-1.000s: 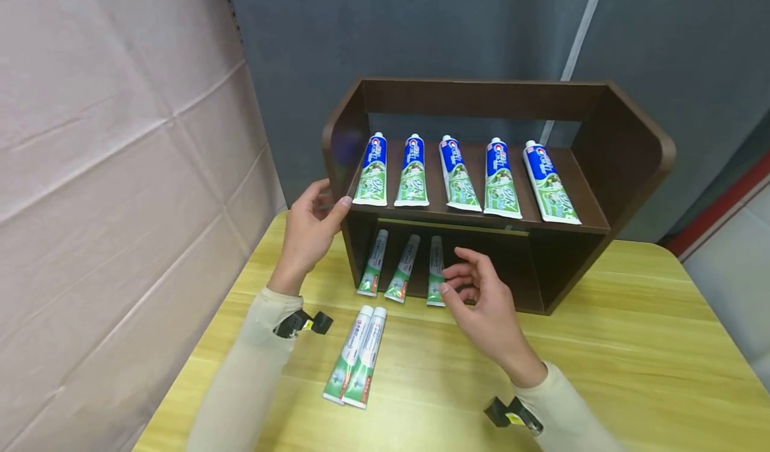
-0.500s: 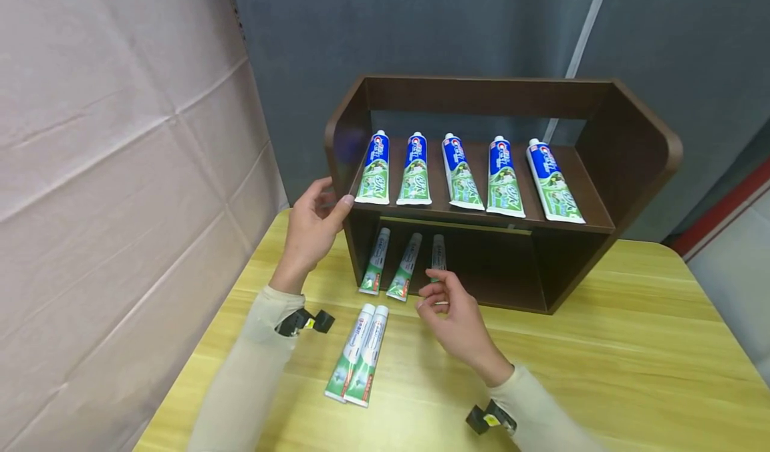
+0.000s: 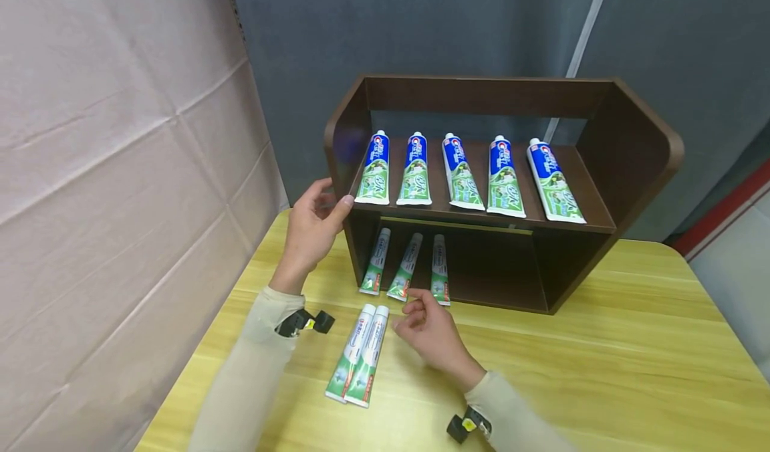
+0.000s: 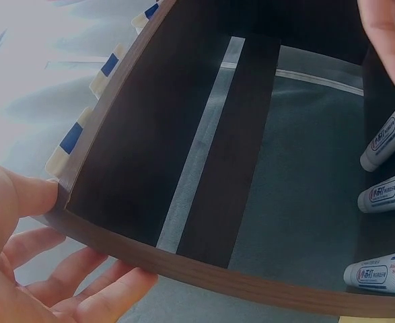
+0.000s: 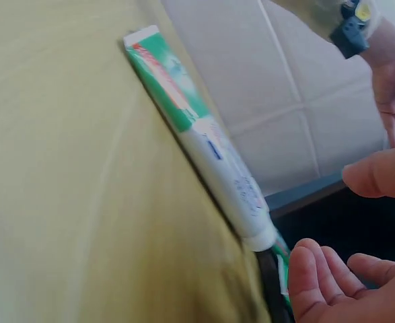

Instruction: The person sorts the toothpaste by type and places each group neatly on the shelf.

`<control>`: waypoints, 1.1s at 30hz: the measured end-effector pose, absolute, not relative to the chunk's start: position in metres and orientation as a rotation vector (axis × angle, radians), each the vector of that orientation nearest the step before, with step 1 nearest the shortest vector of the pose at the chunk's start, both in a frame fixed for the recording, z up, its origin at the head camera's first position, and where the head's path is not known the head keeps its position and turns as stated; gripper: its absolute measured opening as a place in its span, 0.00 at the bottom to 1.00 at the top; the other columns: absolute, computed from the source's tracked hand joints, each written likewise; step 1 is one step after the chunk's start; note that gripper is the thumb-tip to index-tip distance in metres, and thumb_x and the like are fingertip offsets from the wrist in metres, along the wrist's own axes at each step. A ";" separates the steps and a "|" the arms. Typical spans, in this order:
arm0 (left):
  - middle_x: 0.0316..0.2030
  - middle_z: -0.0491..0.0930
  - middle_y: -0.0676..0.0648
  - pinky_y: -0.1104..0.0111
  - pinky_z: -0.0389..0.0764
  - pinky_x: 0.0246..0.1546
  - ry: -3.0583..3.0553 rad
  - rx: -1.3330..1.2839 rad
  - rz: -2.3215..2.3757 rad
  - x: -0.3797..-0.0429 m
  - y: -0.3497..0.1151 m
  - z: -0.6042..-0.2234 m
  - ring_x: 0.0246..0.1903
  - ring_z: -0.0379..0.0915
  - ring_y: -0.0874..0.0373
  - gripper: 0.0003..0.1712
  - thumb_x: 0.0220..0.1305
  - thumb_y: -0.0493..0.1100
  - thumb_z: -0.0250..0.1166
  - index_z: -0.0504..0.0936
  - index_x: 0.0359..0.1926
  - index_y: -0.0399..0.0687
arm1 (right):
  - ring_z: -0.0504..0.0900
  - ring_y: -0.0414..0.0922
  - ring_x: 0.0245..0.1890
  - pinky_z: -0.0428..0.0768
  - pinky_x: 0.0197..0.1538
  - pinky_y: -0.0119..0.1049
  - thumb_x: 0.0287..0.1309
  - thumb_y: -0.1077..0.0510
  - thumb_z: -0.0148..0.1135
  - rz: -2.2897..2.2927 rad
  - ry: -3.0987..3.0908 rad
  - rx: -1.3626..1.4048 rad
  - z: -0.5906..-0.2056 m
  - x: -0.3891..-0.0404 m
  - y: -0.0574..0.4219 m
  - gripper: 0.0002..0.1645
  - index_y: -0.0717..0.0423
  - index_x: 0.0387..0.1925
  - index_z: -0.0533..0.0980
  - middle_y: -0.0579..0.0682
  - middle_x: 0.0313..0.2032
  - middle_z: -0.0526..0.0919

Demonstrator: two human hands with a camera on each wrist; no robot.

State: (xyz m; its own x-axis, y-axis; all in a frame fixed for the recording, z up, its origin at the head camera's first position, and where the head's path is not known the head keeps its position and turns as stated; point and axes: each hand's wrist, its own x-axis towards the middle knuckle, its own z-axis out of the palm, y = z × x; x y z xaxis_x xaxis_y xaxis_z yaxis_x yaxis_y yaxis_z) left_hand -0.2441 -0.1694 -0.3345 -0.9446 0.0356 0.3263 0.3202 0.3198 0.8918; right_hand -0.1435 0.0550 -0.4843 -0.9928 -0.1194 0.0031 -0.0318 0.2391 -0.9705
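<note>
My left hand (image 3: 309, 228) holds the left side panel of a dark brown two-tier shelf (image 3: 481, 94), thumb on the front edge and fingers along the outside. In the left wrist view the same hand (image 4: 69, 262) touches the panel's rim. My right hand (image 3: 436, 331) hovers over the table with loosely bent fingers and nothing in them. Left of it lie two white-and-green toothpaste tubes (image 3: 368, 365) side by side, partly overlapping. In the right wrist view, thumb and fingers stand apart near a tube (image 5: 204, 141). Three similar tubes (image 3: 406, 268) lie on the lower tier.
Several blue-and-green toothpaste tubes (image 3: 414, 171) lie in a row on the upper tier, caps toward the back. The shelf stands on a yellow wood-grain table (image 3: 601, 365). A pale cloth-covered wall (image 3: 120, 171) borders the left, and a dark grey curtain (image 3: 457, 24) hangs behind.
My right hand has moved left and toward the front, away from the third lower tube and closer to the pair on the table. My left hand has stayed on the shelf.
</note>
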 end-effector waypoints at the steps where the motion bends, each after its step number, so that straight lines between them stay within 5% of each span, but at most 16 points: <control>1: 0.58 0.83 0.38 0.47 0.90 0.49 -2.339 -0.322 -1.670 -0.244 -0.169 -0.334 0.53 0.86 0.43 0.30 0.73 0.55 0.69 0.76 0.70 0.54 | 0.82 0.43 0.41 0.85 0.46 0.28 0.57 0.62 0.77 -1.880 2.410 -0.155 -0.487 -0.143 0.053 0.40 0.62 0.69 0.70 0.60 0.50 0.81; 13: 0.57 0.84 0.39 0.47 0.90 0.49 -2.346 -0.316 -1.665 -0.246 -0.168 -0.335 0.52 0.86 0.44 0.29 0.73 0.56 0.68 0.76 0.70 0.54 | 0.83 0.42 0.40 0.85 0.44 0.36 0.48 0.47 0.86 -1.674 2.421 -0.247 -0.506 -0.140 0.034 0.63 0.61 0.78 0.60 0.59 0.56 0.79; 22: 0.56 0.84 0.38 0.47 0.90 0.49 -2.344 -0.329 -1.661 -0.245 -0.168 -0.336 0.53 0.86 0.43 0.30 0.73 0.57 0.68 0.76 0.70 0.54 | 0.80 0.42 0.32 0.82 0.34 0.36 0.40 0.47 0.90 -1.557 2.450 -0.287 -0.507 -0.143 0.026 0.76 0.62 0.82 0.52 0.58 0.52 0.78; 33: 0.55 0.83 0.38 0.47 0.90 0.50 -2.351 -0.332 -1.646 -0.244 -0.169 -0.336 0.52 0.86 0.43 0.30 0.73 0.58 0.68 0.76 0.70 0.54 | 0.79 0.52 0.54 0.82 0.60 0.55 0.37 0.47 0.91 -1.422 2.536 -0.304 -0.502 -0.146 0.022 0.72 0.66 0.77 0.60 0.57 0.54 0.80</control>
State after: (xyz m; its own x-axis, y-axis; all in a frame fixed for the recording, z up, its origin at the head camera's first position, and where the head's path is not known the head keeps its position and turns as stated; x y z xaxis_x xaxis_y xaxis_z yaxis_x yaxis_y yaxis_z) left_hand -0.2441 -0.1690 -0.3363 -0.9422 0.0420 0.3323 0.3267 0.3350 0.8838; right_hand -0.1458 0.0216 -0.5024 -0.9548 -0.2837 -0.0883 -0.0727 0.5111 -0.8565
